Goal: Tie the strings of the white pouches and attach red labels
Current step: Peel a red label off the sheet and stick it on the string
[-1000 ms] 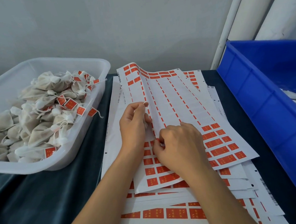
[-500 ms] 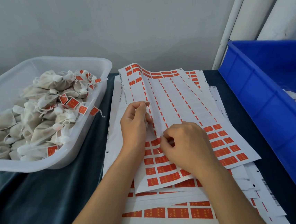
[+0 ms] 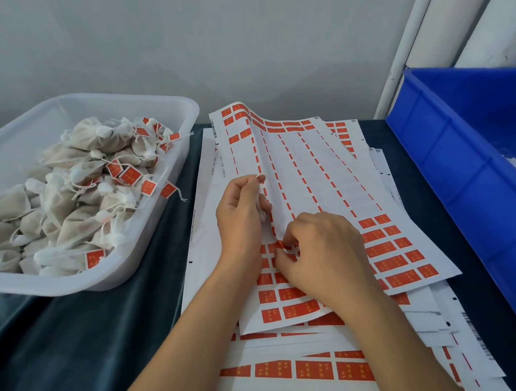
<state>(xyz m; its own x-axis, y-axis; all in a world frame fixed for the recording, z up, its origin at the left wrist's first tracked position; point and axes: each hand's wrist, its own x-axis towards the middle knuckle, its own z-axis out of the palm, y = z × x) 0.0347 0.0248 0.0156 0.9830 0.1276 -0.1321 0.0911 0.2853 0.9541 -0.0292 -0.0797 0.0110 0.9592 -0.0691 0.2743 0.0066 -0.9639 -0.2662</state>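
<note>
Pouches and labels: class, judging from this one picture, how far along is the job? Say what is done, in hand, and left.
Done: many tied pouches with red labels fill the white tray. In hand: the left hand pinches the top sheet while the right hand picks at a label. Left: rows of labels remain; how many pouches remain cannot be told.

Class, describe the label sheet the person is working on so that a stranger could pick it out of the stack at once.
Find the dark table between the white tub and the blue bin; a stack of sheets lies there. The one wanted is the top sheet, under both hands. Unlike its neighbours, its middle is stripped bare, red labels remain only at its ends, and it arches up.
</note>
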